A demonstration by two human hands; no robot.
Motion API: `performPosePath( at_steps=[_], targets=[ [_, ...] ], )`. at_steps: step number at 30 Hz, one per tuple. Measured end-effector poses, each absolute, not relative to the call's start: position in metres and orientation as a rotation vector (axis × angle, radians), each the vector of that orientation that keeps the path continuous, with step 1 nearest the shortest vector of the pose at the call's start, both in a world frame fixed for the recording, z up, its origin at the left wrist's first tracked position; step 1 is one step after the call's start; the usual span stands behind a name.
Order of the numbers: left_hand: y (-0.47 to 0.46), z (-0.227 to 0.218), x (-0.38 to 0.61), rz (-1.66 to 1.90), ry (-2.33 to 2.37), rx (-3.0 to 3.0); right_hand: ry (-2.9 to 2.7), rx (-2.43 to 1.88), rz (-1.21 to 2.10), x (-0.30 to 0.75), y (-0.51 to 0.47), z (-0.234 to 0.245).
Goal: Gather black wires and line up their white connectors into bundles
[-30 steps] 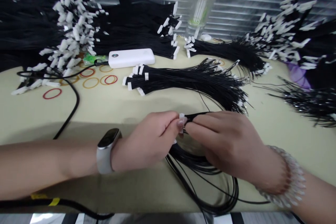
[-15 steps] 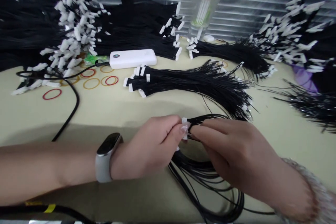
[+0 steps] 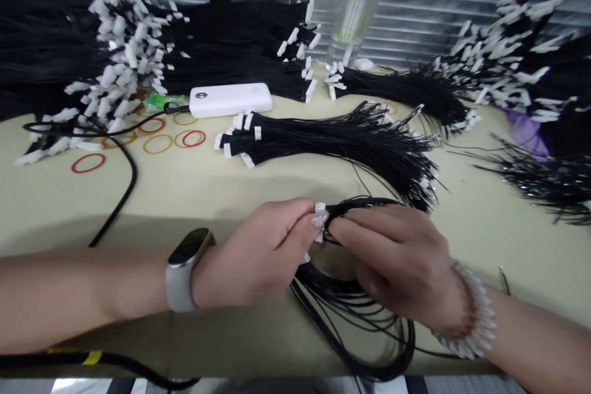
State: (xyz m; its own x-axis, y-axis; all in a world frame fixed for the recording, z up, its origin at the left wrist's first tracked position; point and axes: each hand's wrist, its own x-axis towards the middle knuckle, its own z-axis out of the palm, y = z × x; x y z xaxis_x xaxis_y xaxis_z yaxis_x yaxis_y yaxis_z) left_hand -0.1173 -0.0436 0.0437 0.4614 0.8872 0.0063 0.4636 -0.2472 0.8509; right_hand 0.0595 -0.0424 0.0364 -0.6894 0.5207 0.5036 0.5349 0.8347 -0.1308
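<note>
Between the thumb and forefinger of my left hand (image 3: 258, 252) is a white connector (image 3: 320, 208), pinched at the front middle of the table. Black wires (image 3: 369, 202) run from it to the right, and my right hand (image 3: 397, 258) has its fingers closed on them just beside the connector. The right fingertips are partly hidden, so the exact wire between them does not show. Below both hands hangs a loop of black cable (image 3: 392, 372). A second white connector end (image 3: 305, 258) shows under my left thumb.
Behind my hands lies a bundle of black wires (image 3: 318, 138) with white connectors. Further back are a white power bank (image 3: 231, 100), a clear bottle (image 3: 357, 12) and large wire piles (image 3: 55, 43). Rubber bands (image 3: 88, 163) and a black cable (image 3: 124, 194) lie at left.
My right hand and wrist have swung slightly left, bringing the bracelet fully into view. The left hand keeps its pinch on the connector. The whole view has shifted a little.
</note>
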Motion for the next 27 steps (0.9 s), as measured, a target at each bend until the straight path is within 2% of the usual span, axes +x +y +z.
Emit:
performPosePath(
  at_steps=[13,21,23,27],
  targets=[
    [-0.044,0.045,-0.117,0.578,1.198,1.965,-2.494,-0.788,-0.059,0.054,-0.043,0.040],
    [-0.041,0.044,-0.116,0.716,1.204,1.657,-2.424,-0.982,0.346,0.063,-0.026,0.053],
    [-0.041,0.043,-0.117,0.748,1.203,1.603,-2.412,-1.048,0.283,0.071,-0.021,0.054],
    [-0.040,0.042,-0.119,0.756,1.178,1.525,-2.441,-1.171,-0.147,0.086,-0.008,0.048]
  ],
)
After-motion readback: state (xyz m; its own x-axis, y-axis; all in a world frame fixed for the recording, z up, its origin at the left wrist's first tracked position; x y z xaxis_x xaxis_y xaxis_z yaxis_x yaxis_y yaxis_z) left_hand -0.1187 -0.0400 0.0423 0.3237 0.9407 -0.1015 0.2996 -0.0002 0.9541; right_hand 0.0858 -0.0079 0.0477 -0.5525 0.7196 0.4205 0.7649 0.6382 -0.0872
